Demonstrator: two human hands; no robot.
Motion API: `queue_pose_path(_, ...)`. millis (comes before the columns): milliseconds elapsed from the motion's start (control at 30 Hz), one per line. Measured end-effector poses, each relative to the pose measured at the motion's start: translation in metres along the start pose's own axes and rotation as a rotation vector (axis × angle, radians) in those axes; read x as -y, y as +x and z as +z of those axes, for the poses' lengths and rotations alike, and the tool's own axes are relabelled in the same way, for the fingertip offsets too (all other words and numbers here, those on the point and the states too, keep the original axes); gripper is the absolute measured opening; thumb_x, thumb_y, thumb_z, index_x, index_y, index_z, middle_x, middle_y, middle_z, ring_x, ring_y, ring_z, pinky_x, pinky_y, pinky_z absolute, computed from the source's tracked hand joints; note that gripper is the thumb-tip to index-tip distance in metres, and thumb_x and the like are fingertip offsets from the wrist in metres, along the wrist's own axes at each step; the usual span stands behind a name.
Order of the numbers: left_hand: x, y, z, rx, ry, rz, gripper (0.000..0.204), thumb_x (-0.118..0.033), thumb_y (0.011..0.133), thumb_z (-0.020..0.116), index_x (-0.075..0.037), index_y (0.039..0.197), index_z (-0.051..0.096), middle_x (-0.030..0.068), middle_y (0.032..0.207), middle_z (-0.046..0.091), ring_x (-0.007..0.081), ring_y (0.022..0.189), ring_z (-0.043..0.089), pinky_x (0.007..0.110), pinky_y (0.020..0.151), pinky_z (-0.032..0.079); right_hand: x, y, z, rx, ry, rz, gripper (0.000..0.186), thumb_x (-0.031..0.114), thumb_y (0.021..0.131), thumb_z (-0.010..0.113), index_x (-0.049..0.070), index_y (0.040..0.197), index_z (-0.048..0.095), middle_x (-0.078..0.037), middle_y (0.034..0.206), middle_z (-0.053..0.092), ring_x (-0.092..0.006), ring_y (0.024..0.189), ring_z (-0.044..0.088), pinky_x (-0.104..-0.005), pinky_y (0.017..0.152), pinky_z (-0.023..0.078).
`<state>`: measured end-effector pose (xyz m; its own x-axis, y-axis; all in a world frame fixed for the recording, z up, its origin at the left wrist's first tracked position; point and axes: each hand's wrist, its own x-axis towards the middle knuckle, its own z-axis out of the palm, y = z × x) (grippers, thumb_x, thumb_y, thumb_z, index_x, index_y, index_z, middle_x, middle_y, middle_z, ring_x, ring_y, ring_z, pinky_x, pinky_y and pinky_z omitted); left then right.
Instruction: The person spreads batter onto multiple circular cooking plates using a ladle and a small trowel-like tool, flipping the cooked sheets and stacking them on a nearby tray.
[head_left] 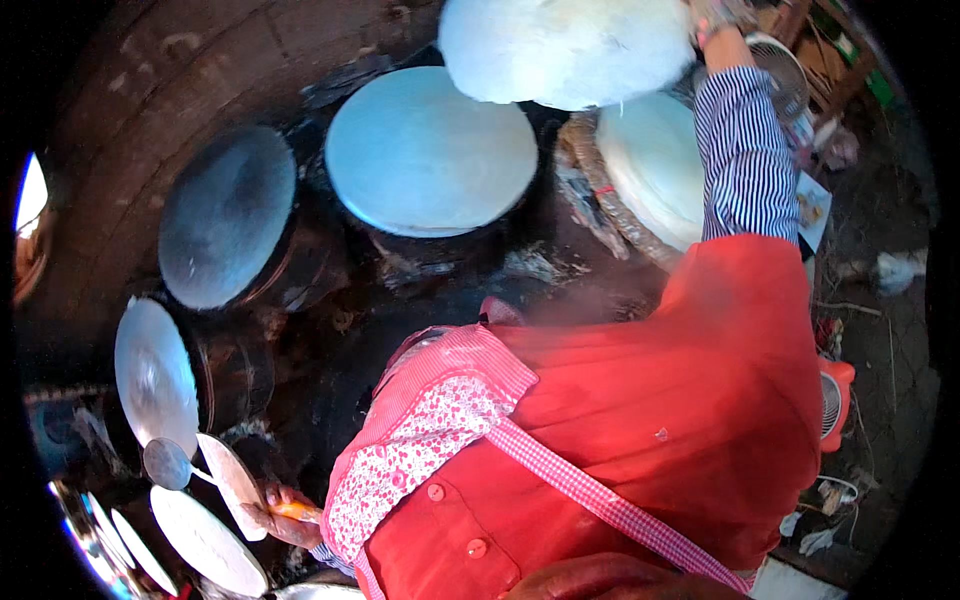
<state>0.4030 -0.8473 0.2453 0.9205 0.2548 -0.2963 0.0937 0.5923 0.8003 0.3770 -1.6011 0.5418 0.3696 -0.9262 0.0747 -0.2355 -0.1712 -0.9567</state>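
At the upper right my right hand (pixel 722 18) is closed on the edge of a large, thin, round white sheet (pixel 565 50), like a flatbread or crepe. The sheet hangs above a stack of similar pale round sheets (pixel 655 165) and partly covers a round pale griddle (pixel 430 150). At the lower left my left hand (pixel 285 515) is closed round an orange handle (pixel 297 511). Beside its fingers is a pale flat oval board (pixel 235 485). A round ladle (pixel 167 463) sticks out past the board. Whether the orange handle belongs to ladle or board is hidden.
A dark griddle (pixel 228 215) and a whitish griddle (pixel 155 370) curve round on the left. Another white disc (pixel 208 540) lies below them. A brown wall (pixel 150 110) rises behind. On the right are a fan (pixel 780 75) and a red-orange device (pixel 835 405).
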Motion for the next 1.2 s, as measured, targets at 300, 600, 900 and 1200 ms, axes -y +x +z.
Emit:
queue_pose_path(300,0.091,-0.066,0.036,-0.137,0.132,0.123,0.038,-0.038,0.087,0.054,-0.004,0.1,0.045,0.0007,0.064,0.041,0.0066,0.054,0.039,0.017,0.042,0.035,-0.398,0.011,-0.178,-0.129,-0.524,0.412,0.047,0.04,0.081,0.055,0.006,0.112,0.053,-0.015,0.111,0.056,-0.0292,0.09,0.056,-0.0427,0.08,0.042)
queue_pose_path(600,0.113,-0.097,0.059,0.023,0.092,0.088,0.034,-0.035,0.09,0.049,-0.004,0.101,0.045,0.0028,0.071,0.044,0.0082,0.058,0.041,0.018,0.043,0.037,-0.471,0.009,-0.209,-0.31,-0.317,0.482,0.045,0.031,0.078,0.059,0.005,0.115,0.053,-0.013,0.115,0.055,-0.0263,0.1,0.054,-0.0381,0.082,0.043)
queue_pose_path(900,0.124,-0.173,0.063,0.024,-0.104,-0.016,0.032,-0.036,0.088,0.05,-0.007,0.1,0.049,0.0037,0.07,0.052,0.0111,0.049,0.044,0.022,0.039,0.04,-0.347,-0.146,0.013,0.332,0.169,-0.514,0.041,0.004,0.077,0.06,0.004,0.116,0.051,-0.011,0.118,0.053,-0.0203,0.106,0.052,-0.0311,0.09,0.043)
queue_pose_path(1200,0.121,-0.234,0.017,-0.169,-0.304,0.187,0.034,-0.037,0.086,0.054,-0.006,0.099,0.051,0.0025,0.075,0.052,0.0107,0.062,0.047,0.025,0.047,0.043,-0.185,-0.519,0.194,1.408,0.52,-2.178,0.027,0.022,0.076,0.05,0.01,0.1,0.056,-0.007,0.1,0.055,-0.0243,0.095,0.055,-0.0357,0.075,0.047)
